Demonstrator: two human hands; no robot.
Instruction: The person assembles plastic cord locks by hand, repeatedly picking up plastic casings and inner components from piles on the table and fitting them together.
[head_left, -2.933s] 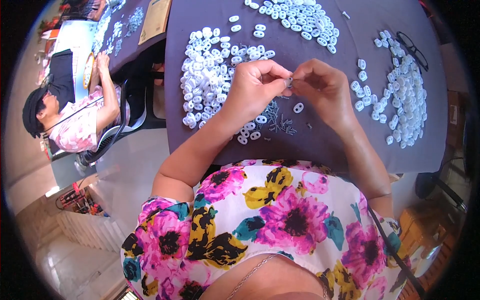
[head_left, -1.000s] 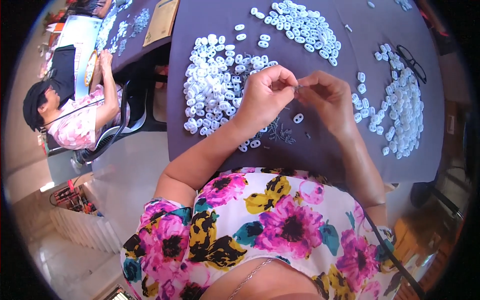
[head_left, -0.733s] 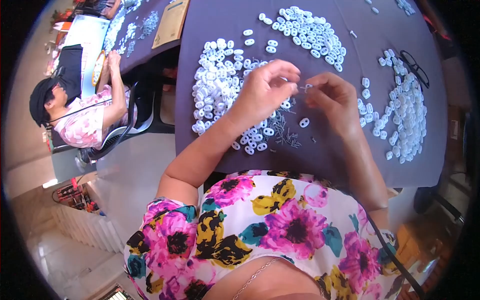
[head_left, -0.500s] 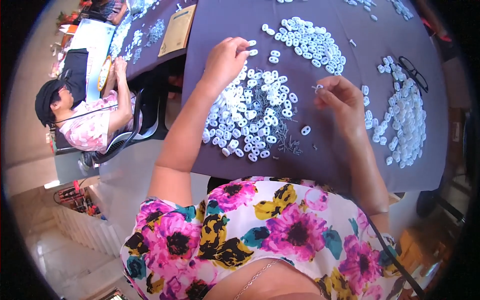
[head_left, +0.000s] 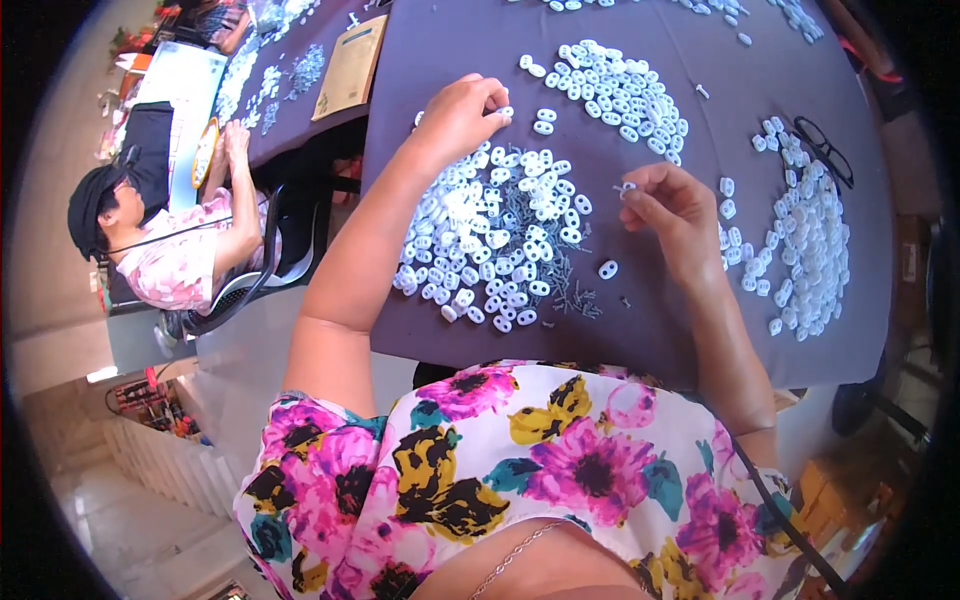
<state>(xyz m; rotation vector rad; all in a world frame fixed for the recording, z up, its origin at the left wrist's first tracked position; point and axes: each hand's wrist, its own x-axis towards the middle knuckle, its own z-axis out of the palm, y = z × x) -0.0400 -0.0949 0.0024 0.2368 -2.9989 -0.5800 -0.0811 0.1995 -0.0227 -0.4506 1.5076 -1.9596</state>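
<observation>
My left hand (head_left: 462, 115) is closed by the far edge of a heap, its fingertips on a small white oval two-holed plastic piece (head_left: 505, 112). Below that hand lies the heap of similar white pieces (head_left: 465, 240), mixed with small grey screws (head_left: 575, 300). Over the cloth to the right, my right hand (head_left: 670, 210) pinches a small screw (head_left: 624, 188) between thumb and forefinger. Two white pieces (head_left: 544, 121) lie just right of my left hand, and a single one (head_left: 608, 269) sits below my right hand's fingertips.
Further piles of white pieces lie at the far middle (head_left: 630, 90) and right (head_left: 815, 240), with black-framed glasses (head_left: 826, 150) beside the right pile. A loose screw (head_left: 702, 91) lies far back. At a neighbouring table sits a person in a black cap (head_left: 185, 230), near a brown envelope (head_left: 350, 65).
My left hand has shifted slightly, and its fingertips have closed in on a white piece. My right hand still pinches the screw, a little lower and to the left.
</observation>
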